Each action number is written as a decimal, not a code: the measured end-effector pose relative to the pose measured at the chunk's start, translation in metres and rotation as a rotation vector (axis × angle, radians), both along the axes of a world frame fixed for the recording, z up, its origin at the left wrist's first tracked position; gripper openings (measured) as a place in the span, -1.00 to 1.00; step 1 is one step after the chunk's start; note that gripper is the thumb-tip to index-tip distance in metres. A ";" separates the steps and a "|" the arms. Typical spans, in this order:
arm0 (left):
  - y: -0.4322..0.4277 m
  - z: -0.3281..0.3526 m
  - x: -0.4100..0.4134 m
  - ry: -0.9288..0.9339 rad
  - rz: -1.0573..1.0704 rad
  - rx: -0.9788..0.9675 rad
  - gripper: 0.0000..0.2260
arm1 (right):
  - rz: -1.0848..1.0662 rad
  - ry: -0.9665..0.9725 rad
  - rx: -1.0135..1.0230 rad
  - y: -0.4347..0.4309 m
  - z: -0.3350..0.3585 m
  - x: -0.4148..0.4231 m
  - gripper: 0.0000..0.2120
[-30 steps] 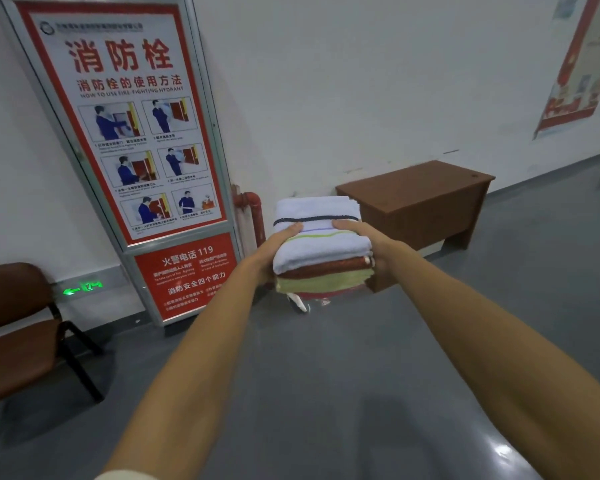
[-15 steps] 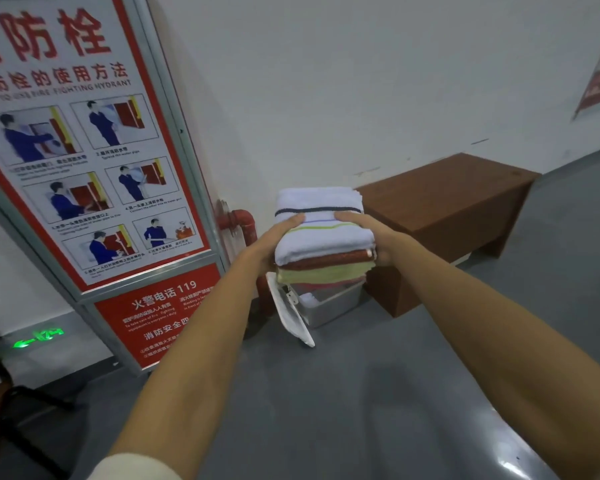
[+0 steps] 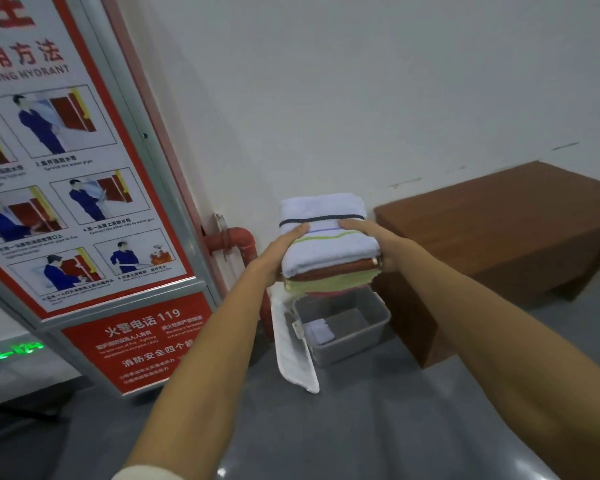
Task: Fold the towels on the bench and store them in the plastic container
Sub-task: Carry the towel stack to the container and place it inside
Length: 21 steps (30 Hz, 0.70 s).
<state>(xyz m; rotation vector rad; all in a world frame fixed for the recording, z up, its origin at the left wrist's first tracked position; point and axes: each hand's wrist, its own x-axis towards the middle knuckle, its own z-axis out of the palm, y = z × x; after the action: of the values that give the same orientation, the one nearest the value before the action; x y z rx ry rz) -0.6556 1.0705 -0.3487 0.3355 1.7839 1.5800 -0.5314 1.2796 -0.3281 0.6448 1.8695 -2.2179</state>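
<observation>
Both my hands hold one stack of folded towels [image 3: 329,252] up in the air, one hand on each side. My left hand [image 3: 280,252] grips the left side, with the thumb lying on top of the white towel and the other fingers hidden under the stack. My right hand [image 3: 374,242] grips the right side the same way, thumb on top. On top of the stack is a white towel with a dark stripe, a blue stripe and a green stripe. Under it I see a brown towel, then a light green one, then a bit of red at the bottom. Just below the stack, on the gray floor [image 3: 326,427], sits the plastic container [image 3: 352,344]. It is gray and open. A small folded white cloth [image 3: 321,331] lies inside it, at its left end. A white lid [image 3: 293,348] leans against the left side of the container. To the right of the container, and close to it, stands the brown wooden bench [image 3: 506,223], against the white wall. To the left of the container a red pipe [image 3: 243,240] comes out of the wall and goes down. Further left than the pipe is a big red and white fire hydrant poster [image 3: 84,188] in a metal frame.
</observation>
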 end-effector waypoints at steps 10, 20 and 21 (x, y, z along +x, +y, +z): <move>0.120 -0.048 -0.107 -0.115 0.127 0.099 -0.28 | 0.081 -0.045 0.015 0.132 -0.032 -0.142 -0.45; 0.181 -0.132 -0.232 -0.173 0.181 0.039 -0.22 | 0.084 -0.149 -0.049 0.187 -0.104 -0.262 -0.49; 0.185 -0.140 -0.243 -0.175 0.188 0.038 -0.23 | 0.085 -0.164 -0.068 0.191 -0.114 -0.274 -0.50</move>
<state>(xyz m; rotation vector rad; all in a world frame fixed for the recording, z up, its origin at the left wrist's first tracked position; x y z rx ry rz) -0.8988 1.2552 -0.4888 0.0456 1.6915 1.7186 -0.8049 1.4707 -0.4423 0.6980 1.7032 -2.0972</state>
